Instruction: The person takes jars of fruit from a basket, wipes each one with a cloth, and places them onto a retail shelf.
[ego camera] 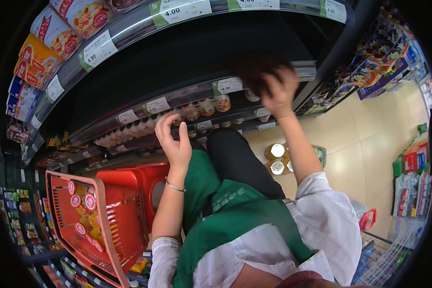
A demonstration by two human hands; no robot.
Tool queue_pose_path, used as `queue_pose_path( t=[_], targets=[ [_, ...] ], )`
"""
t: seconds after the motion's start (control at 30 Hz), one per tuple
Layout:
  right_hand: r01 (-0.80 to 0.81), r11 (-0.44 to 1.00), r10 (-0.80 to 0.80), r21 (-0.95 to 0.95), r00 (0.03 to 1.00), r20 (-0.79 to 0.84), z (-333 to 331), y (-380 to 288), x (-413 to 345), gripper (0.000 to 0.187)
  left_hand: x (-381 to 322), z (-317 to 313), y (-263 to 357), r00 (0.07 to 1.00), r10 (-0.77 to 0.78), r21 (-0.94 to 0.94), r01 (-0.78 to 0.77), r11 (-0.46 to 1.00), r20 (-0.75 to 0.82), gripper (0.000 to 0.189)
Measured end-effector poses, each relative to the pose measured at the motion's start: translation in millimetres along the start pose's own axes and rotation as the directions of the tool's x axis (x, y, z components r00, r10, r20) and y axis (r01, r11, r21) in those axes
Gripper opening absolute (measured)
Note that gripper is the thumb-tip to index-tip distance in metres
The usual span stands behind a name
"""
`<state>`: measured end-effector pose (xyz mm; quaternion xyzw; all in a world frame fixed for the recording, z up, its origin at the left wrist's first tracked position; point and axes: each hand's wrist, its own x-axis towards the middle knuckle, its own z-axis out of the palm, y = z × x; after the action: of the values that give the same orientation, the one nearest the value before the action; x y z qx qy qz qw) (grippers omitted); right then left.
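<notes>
My right hand (280, 93) is closed on a dark reddish-brown cloth (255, 70) at the front edge of a black shelf (180, 66). Motion blurs both the cloth and the fingers, and the cloth's exact kind is hard to make out. Raised with fingers apart, my left hand (173, 142) holds nothing and hovers in front of the lower shelf's jars. A price tag (227, 85) sits on the shelf rail just left of the cloth. Below that rail stand several jars (206, 107) with pale lids.
A red shopping basket (104, 201) holding jars with red-and-white lids stands at left, beside a red plastic stool (140, 176). Yellowish jars (275, 151) stand on the floor at right. Packaged cups (59, 34) fill the upper shelf. Hanging packets (378, 54) line the right side.
</notes>
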<state>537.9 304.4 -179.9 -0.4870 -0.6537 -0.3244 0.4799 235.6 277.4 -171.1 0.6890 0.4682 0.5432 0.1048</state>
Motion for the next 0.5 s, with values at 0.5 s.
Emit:
queue_pose_path(
  t=[0.5],
  targets=[
    [-0.266, 0.963, 0.260, -0.037, 0.958, -0.118, 14.7, -45.4, -0.2, 0.037, -7.6, 11.9, -15.1, 0.999, -0.043, 0.013, 0.044, 0.999, -0.021, 0.029]
  ],
)
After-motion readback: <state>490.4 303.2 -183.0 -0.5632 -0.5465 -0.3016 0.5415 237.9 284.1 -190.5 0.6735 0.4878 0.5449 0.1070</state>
